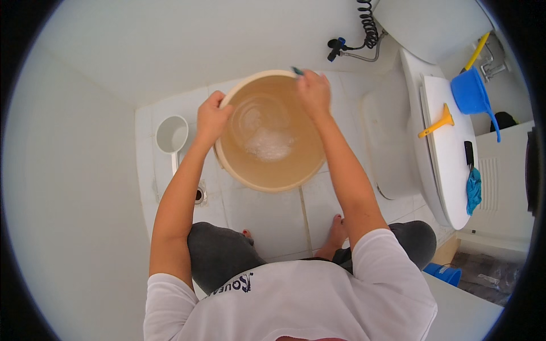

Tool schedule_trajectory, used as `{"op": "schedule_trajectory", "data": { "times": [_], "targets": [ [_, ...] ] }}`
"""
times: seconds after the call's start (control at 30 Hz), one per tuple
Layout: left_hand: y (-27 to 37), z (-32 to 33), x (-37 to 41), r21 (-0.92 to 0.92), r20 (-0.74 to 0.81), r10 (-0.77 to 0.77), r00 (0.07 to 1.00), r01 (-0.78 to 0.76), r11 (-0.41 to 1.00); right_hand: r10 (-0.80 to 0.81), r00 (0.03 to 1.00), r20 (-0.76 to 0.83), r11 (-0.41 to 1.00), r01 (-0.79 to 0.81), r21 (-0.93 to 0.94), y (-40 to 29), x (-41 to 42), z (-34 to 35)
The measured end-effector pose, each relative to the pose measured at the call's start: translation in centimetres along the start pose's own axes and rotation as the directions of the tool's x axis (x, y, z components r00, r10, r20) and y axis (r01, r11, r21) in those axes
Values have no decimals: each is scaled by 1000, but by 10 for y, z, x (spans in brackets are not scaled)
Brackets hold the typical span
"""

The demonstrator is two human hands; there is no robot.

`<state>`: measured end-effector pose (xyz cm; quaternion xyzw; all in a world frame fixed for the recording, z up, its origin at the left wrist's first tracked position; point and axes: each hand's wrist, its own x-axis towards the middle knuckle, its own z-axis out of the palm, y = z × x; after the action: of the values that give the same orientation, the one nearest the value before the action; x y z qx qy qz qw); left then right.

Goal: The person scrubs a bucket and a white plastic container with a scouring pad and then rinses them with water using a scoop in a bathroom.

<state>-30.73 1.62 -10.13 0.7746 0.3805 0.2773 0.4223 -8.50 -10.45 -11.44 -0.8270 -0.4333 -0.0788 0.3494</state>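
Note:
A large beige plastic bucket (pixel 277 187) stands before me on the tiled floor, its mouth facing up. Inside, there is some water (pixel 271 145) with white foam or ripples at the bottom. My left hand (pixel 214 119) grips the bucket's left rim, thumb over the edge. At the far right of the rim, my right hand (pixel 315 93) is closed around a small dark green pad (pixel 297 71), mostly hidden by the fingers and blurred. To the left of the bucket is a white plastic dipper (pixel 172 134) with its handle towards me.
A toilet with a closed white lid (pixel 448 170) stands at right. On it lie a yellow scraper-like tool (pixel 437 121), a blue dipper (pixel 471 91) and a black-handled tool with teal cloth (pixel 473 192). A floor drain (pixel 199 195) sits beside my left forearm. A coiled black hose (pixel 367 25) hangs behind.

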Motion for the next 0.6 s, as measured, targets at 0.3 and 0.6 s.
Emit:
{"op": "schedule_trajectory", "data": {
  "times": [0.3,0.6],
  "targets": [
    [-22,-17,34,487,-178,357,917,-233,842,346,897,276,169,-349,921,-19,-66,8],
    [14,30,35,616,175,311,934,-350,705,346,814,467,-164,-438,884,-18,-83,-21]
  ]
}}
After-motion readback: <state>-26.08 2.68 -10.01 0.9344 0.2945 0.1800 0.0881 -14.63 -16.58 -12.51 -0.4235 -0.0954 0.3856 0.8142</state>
